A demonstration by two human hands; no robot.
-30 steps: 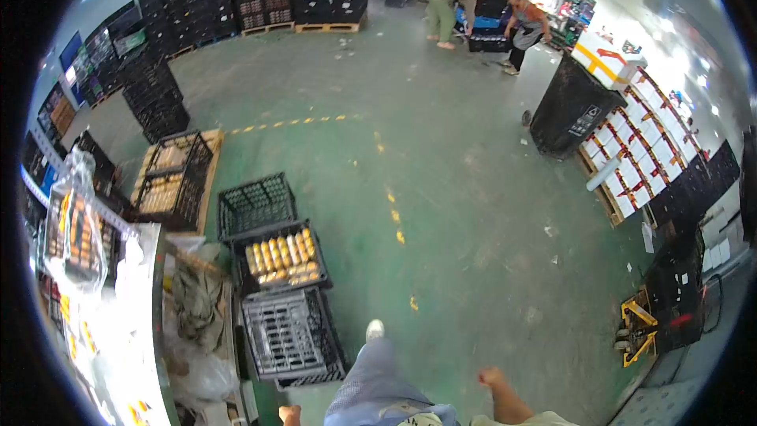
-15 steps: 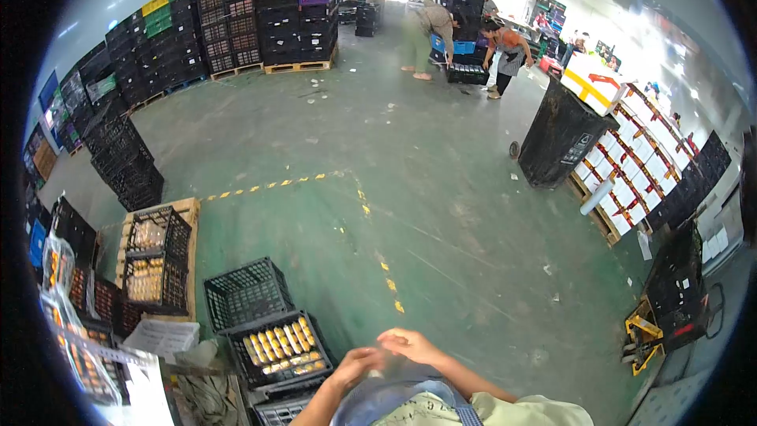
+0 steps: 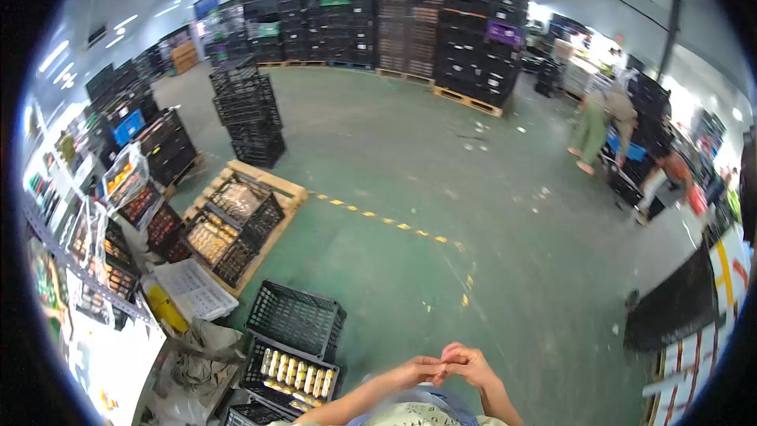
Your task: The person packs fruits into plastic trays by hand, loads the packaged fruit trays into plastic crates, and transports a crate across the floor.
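My left hand (image 3: pixel 420 370) and my right hand (image 3: pixel 467 364) meet in front of my body, with fingertips pressed together and closed. Whatever may be between the fingers is too small to make out. Below and left of them, a black plastic crate (image 3: pixel 334 385) holds rows of yellow-and-white packs (image 3: pixel 296 371), apart from both hands. Right behind it stands another black lattice crate (image 3: pixel 293 317). My left forearm passes close to the packed crate's right side.
A wooden pallet (image 3: pixel 293 191) bears filled black crates (image 3: pixel 235 259). Beside it lies a white plastic basket (image 3: pixel 193 288). Crate stacks (image 3: pixel 473 39) line the back. Two people (image 3: pixel 607 122) bend over crates at right, near a black bin (image 3: pixel 670 308).
My view has swung left, so the pallet and crates sit farther right in the picture. My hands, apart before, have come together at the fingertips.
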